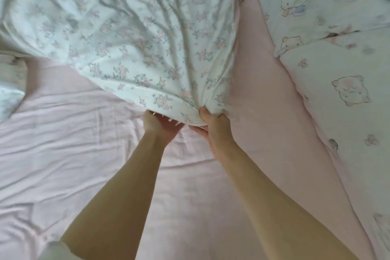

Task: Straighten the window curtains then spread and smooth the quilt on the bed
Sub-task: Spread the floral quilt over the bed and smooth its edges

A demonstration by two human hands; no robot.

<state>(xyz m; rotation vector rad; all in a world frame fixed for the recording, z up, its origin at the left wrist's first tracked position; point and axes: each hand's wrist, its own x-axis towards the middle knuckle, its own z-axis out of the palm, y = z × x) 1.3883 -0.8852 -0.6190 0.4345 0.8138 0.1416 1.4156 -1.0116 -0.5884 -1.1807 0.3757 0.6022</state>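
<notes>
- Both hands meet at one corner of the floral quilt (130,34): right hand (213,126) pinches the bunched corner shut, left hand (160,123) cups under the hem, fingers curled.
- Quilt lies rumpled across the far bed, soft, creased cotton fanning from the grip.
- Spreading step, I'd say; next comes a steady pull toward the pink sheet (84,154), beside the cartoon pillows (337,82).

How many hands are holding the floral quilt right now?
2: the left hand under the quilt edge, the right hand beside it, pinching the corner.
</notes>
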